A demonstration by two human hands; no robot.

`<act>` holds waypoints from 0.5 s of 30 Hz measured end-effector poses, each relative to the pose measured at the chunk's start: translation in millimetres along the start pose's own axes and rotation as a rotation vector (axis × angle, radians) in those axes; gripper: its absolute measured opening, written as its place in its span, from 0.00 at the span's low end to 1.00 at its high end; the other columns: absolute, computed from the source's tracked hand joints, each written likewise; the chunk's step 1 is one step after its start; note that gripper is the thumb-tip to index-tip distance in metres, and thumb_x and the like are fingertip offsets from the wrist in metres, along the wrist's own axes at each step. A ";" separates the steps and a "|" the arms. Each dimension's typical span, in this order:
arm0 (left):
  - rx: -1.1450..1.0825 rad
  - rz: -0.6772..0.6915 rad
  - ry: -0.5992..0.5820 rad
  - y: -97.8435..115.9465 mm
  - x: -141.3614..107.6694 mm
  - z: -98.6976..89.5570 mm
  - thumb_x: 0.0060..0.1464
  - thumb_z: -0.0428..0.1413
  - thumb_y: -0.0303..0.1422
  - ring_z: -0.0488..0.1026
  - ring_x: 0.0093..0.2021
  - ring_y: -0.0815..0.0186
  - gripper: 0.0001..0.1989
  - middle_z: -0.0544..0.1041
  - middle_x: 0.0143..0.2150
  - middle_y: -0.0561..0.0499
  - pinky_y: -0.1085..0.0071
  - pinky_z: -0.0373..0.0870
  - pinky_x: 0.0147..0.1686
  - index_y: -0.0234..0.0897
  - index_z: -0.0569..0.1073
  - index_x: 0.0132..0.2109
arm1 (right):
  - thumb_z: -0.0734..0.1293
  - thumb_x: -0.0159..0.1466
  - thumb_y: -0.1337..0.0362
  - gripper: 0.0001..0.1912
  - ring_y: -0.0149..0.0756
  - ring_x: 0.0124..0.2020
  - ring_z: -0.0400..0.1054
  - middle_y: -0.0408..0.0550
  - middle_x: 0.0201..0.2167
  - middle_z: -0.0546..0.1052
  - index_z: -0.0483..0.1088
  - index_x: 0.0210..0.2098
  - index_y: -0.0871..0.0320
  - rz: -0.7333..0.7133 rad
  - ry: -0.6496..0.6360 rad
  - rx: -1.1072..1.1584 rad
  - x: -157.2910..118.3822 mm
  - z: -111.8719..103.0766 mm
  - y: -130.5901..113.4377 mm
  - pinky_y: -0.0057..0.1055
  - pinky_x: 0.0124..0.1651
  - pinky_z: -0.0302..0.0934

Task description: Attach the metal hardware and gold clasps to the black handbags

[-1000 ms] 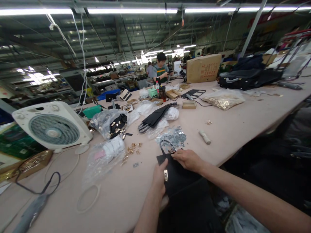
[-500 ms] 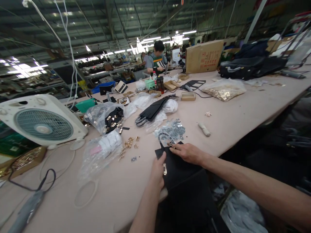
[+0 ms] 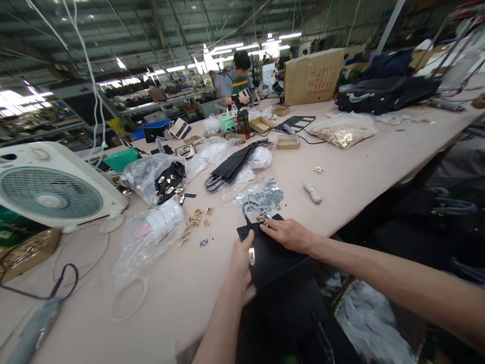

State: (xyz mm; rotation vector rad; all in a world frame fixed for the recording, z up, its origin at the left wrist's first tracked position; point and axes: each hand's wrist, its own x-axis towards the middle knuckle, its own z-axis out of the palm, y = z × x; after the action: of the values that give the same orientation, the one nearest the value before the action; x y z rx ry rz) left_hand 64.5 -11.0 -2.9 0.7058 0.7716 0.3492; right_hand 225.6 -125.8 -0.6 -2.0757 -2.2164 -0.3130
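At the table's (image 3: 170, 298) left edge, gold fittings (image 3: 28, 250) are held in a tray (image 3: 28, 265); the fan (image 3: 51, 189) is seen farther left than before. Black tabs (image 3: 170, 179) are held in a clear bag (image 3: 138, 177). At the near edge, the black piece (image 3: 278, 260) is gripped by the left hand (image 3: 241, 258), its clasp (image 3: 260, 219) pinched by the right hand (image 3: 290, 235). Unreadable red print (image 3: 323, 81) is borne by the carton (image 3: 295, 81).

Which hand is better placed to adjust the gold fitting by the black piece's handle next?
Probably the right hand: its fingertips are at the gold fitting, while the left hand grips the black piece at its side.
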 end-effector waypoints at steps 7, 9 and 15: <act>0.005 -0.023 0.002 -2.7 2.3 -2.2 0.55 0.68 0.39 0.85 0.35 0.52 0.21 0.85 0.35 0.41 0.57 0.83 0.41 0.29 0.78 0.50 | 0.59 0.72 0.74 0.24 0.38 0.42 0.78 0.58 0.52 0.78 0.67 0.66 0.61 -0.030 -0.108 0.045 6.2 -7.3 13.8 0.30 0.39 0.70; 0.000 -0.019 -0.016 -2.4 2.3 -2.2 0.54 0.69 0.39 0.85 0.36 0.52 0.22 0.85 0.36 0.41 0.57 0.83 0.42 0.30 0.78 0.51 | 0.60 0.71 0.74 0.24 0.38 0.39 0.78 0.58 0.51 0.78 0.68 0.65 0.60 -0.050 -0.108 0.051 8.6 -7.7 17.2 0.30 0.37 0.69; -0.020 -0.016 -0.042 -0.6 2.1 -1.0 0.56 0.68 0.38 0.85 0.37 0.52 0.20 0.85 0.38 0.40 0.56 0.83 0.44 0.30 0.78 0.51 | 0.59 0.73 0.73 0.23 0.39 0.41 0.78 0.60 0.53 0.78 0.67 0.66 0.62 -0.083 -0.056 0.040 3.8 0.1 18.5 0.32 0.38 0.70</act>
State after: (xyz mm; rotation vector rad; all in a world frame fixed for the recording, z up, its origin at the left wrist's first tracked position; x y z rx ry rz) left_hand 65.3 -9.9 -4.9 0.6853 0.7329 0.3265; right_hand 243.7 -121.1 1.7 -2.0003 -2.3255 -0.2165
